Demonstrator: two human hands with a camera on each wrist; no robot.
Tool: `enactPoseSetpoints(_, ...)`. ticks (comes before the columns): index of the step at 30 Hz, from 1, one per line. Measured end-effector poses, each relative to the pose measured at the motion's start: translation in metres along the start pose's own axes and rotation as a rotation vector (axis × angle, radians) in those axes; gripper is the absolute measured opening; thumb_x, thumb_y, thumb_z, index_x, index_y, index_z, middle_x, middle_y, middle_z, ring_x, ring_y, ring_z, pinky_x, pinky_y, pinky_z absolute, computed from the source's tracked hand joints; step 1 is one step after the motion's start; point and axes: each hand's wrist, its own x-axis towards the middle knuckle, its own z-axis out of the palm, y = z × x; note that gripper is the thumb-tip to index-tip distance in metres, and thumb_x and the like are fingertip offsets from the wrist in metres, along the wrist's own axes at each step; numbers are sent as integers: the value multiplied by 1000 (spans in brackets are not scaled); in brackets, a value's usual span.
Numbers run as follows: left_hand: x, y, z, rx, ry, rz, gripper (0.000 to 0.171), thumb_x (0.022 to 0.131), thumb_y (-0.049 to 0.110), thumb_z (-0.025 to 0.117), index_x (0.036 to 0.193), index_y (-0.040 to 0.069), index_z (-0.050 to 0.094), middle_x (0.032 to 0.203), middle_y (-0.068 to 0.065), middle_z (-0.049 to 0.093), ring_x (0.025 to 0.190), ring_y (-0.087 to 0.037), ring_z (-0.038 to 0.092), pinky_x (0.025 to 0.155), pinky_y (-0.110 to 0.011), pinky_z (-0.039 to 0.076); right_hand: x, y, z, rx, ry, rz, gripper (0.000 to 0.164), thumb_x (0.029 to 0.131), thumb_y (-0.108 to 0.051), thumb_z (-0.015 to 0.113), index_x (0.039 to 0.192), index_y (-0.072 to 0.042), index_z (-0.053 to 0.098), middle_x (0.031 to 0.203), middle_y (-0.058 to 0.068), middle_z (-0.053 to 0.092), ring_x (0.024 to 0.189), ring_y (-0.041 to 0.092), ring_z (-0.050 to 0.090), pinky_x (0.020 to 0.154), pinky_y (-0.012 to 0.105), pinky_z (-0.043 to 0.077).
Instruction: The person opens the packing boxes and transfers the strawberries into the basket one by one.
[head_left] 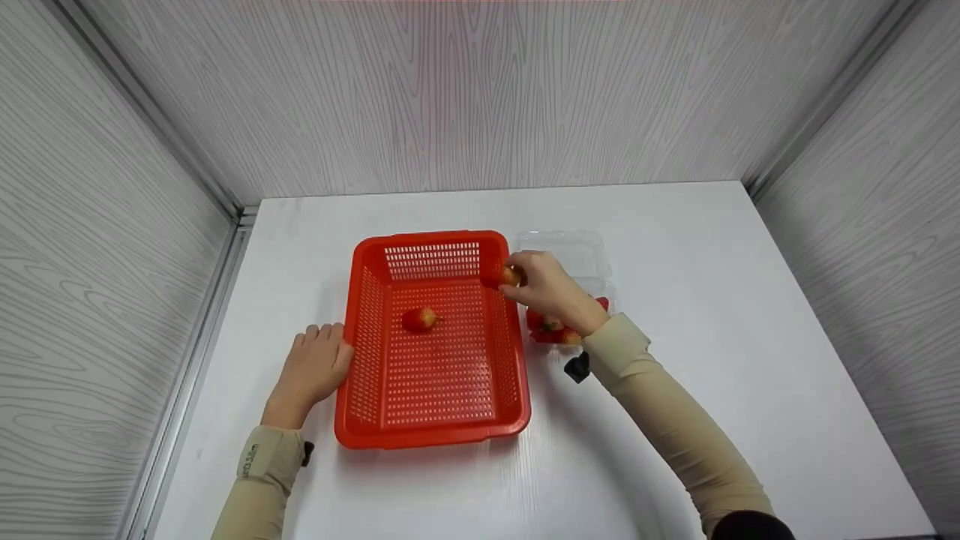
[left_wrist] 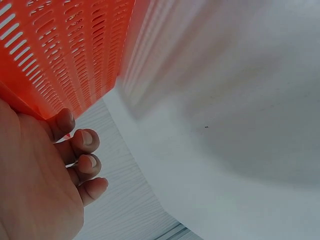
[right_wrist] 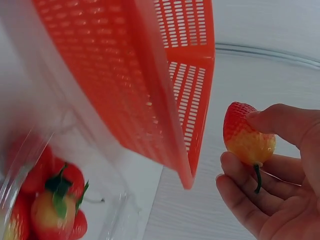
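Note:
A strawberry (right_wrist: 245,135), red at the tip and yellow toward its stem, is pinched between the thumb and fingers of my right hand (head_left: 551,283). In the head view this hand is above the right rim of a red perforated plastic basket (head_left: 431,438). A second strawberry (head_left: 419,319) lies inside the basket. My left hand (head_left: 316,364) holds the basket's left rim; in the left wrist view its fingers curl below the rim and the thumb is hidden. Under my right forearm, more strawberries (right_wrist: 55,205) sit in a clear plastic box (head_left: 600,288), partly covered by the hand.
The clear box's lid (head_left: 566,247) lies folded back behind it. All of this stands on a white table (head_left: 720,360). Pale wood-grain panels (head_left: 465,97) rise at the back and both sides.

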Motion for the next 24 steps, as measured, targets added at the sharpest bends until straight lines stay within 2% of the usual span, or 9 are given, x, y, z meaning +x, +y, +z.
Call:
enactPoseSetpoints(9, 2, -1, 3, 0, -2, -3, 25, 100, 21, 33, 99, 3, 50, 89, -13, 49, 85, -31, 40, 80, -49, 33, 22, -7, 23, 25, -61, 28, 13, 86, -8, 71, 92, 0, 63, 78, 5, 52, 71, 16, 46, 64, 29, 40)
enactPoseSetpoints(13, 1, -1, 3, -2, 2, 4, 25, 100, 20, 33, 98, 3, 49, 88, -13, 48, 85, -31, 40, 79, -49, 33, 29, -10, 29, 36, -88, 58, 13, 87, -10, 71, 94, -1, 65, 79, 5, 55, 71, 15, 48, 63, 28, 42)
enactPoseSetpoints(19, 1, -2, 4, 3, 0, 12, 25, 100, 21, 33, 99, 2, 50, 88, -13, 48, 85, -31, 40, 79, -49, 33, 43, -16, 34, 62, -94, 107, 10, 87, -11, 72, 88, -5, 64, 75, 3, 55, 68, 13, 50, 61, 26, 43)
enactPoseSetpoints(24, 2, -2, 4, -3, 2, 10, 25, 100, 21, 33, 100, 2, 50, 90, -13, 49, 86, -32, 40, 80, -49, 33, 54, -21, 40, 90, -88, 117, 20, 85, -10, 73, 76, -7, 55, 70, 0, 49, 65, 12, 46, 59, 26, 40)
